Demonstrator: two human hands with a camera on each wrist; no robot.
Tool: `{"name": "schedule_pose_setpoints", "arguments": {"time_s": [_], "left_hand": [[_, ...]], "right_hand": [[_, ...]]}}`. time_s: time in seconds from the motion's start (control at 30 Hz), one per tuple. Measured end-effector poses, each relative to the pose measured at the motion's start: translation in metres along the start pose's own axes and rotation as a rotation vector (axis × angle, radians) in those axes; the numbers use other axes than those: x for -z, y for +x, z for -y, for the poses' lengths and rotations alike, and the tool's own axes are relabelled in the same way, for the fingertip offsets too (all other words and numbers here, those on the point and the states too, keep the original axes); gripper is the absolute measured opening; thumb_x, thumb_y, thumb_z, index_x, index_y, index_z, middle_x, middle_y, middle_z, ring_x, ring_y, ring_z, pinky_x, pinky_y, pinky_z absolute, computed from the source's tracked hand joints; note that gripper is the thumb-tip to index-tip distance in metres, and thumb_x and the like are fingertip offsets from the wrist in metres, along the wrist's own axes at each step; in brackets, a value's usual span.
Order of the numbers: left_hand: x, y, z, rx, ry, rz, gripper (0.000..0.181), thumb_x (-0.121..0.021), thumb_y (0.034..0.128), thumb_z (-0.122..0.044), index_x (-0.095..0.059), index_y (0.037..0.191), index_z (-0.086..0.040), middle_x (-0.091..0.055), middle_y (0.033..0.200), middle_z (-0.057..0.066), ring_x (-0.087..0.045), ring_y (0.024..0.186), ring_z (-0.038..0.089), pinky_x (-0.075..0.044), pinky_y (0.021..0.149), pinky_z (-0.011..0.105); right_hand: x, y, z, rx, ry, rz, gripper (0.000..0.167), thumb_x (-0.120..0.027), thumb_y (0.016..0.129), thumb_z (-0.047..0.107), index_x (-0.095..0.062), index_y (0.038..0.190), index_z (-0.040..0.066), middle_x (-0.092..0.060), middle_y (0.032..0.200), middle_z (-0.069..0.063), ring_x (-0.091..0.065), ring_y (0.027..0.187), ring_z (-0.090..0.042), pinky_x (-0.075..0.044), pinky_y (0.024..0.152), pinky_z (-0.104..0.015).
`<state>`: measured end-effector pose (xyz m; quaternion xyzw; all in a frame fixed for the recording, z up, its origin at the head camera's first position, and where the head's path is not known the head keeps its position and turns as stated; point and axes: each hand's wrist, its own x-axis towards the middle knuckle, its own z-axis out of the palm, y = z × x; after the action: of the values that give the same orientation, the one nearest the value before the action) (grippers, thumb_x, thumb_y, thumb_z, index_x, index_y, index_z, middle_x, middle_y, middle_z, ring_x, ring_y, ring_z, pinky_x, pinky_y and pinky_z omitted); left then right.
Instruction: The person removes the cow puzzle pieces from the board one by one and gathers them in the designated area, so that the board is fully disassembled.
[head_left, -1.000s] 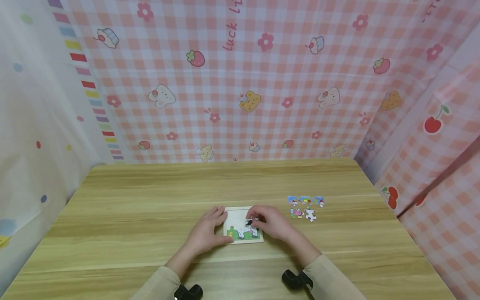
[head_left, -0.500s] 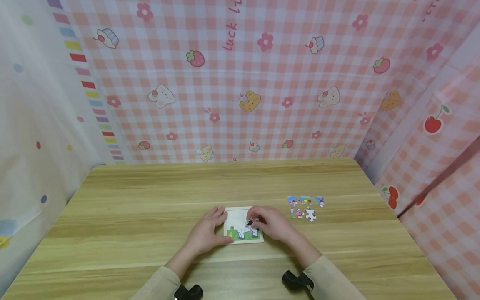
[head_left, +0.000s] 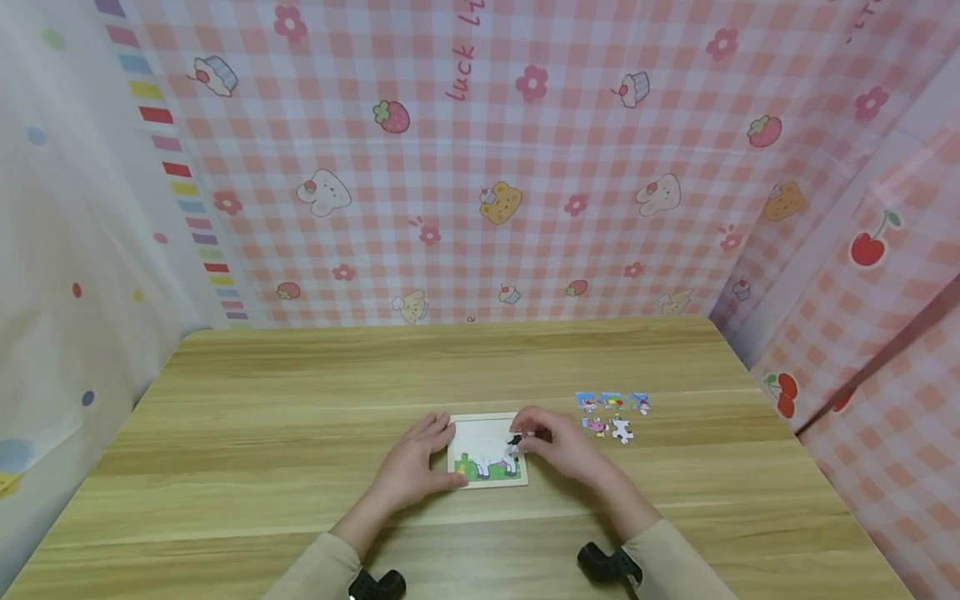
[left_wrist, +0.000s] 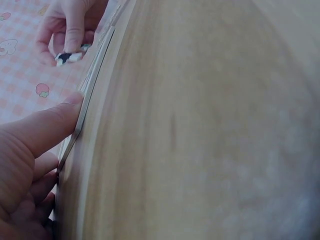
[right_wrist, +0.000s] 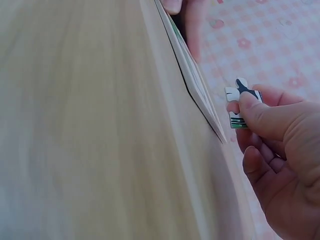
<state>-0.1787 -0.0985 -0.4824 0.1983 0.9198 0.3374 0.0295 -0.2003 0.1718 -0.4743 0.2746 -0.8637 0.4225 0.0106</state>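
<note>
In the head view a shallow puzzle tray lies on the table, its lower part filled with pieces showing green ground and white animal legs. The left hand rests along the tray's left side, thumb on the near edge and fingers spread. Over the tray's right side, the right hand pinches a black-and-white puzzle piece between thumb and fingers. That piece appears raised off the tray in the right wrist view, with green and striped marks at its lower edge.
Several loose puzzle pieces lie in two rows to the right of the tray, one of them a white piece. The wooden table meets a pink checked curtain at its back edge.
The right hand, with the pinched piece, has moved right across the tray, uncovering more of the tray's middle. The left hand and tray have stayed put.
</note>
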Motion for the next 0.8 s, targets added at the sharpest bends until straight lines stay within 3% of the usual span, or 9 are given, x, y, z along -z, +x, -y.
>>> {"name": "schedule_pose_setpoints", "arguments": {"time_s": [0.13,0.37,0.63,0.8], "left_hand": [[0.0,0.0,0.0,-0.002,-0.001,0.0,0.082,-0.086,0.0753,-0.035,-0.052,0.14,0.003,-0.04,0.154,0.017,-0.029,0.147,0.037,-0.025,0.119,0.054],[0.0,-0.001,-0.001,0.004,-0.017,-0.005,0.083,-0.086,0.075,-0.034,-0.051,0.14,0.003,-0.04,0.154,0.017,-0.029,0.147,0.037,-0.025,0.119,0.054],[0.001,-0.003,-0.001,-0.005,0.006,0.003,0.083,-0.086,0.0747,-0.034,-0.051,0.14,0.004,-0.04,0.154,0.018,-0.03,0.146,0.039,-0.026,0.118,0.055],[0.0,-0.002,-0.001,0.007,0.009,0.008,0.083,-0.086,0.0755,-0.034,-0.051,0.141,0.002,-0.039,0.155,0.016,-0.029,0.147,0.037,-0.025,0.119,0.054]], "right_hand": [[0.011,-0.009,-0.007,-0.015,-0.005,-0.036,0.016,-0.073,0.087,0.007,-0.07,0.102,0.01,-0.071,0.099,0.0,-0.06,0.084,-0.008,-0.052,0.075,-0.024],[0.034,-0.027,-0.019,-0.115,-0.013,-0.088,0.017,-0.072,0.088,0.004,-0.071,0.104,0.01,-0.071,0.1,-0.001,-0.059,0.085,-0.007,-0.052,0.074,-0.023],[0.06,-0.047,-0.037,-0.085,0.072,-0.155,0.016,-0.068,0.088,-0.005,-0.069,0.103,-0.001,-0.07,0.099,-0.014,-0.059,0.084,-0.003,-0.051,0.073,-0.019],[0.073,-0.057,-0.041,-0.112,0.071,-0.179,0.015,-0.065,0.091,-0.004,-0.07,0.104,0.002,-0.071,0.101,-0.014,-0.061,0.088,-0.005,-0.05,0.076,-0.017]]}}
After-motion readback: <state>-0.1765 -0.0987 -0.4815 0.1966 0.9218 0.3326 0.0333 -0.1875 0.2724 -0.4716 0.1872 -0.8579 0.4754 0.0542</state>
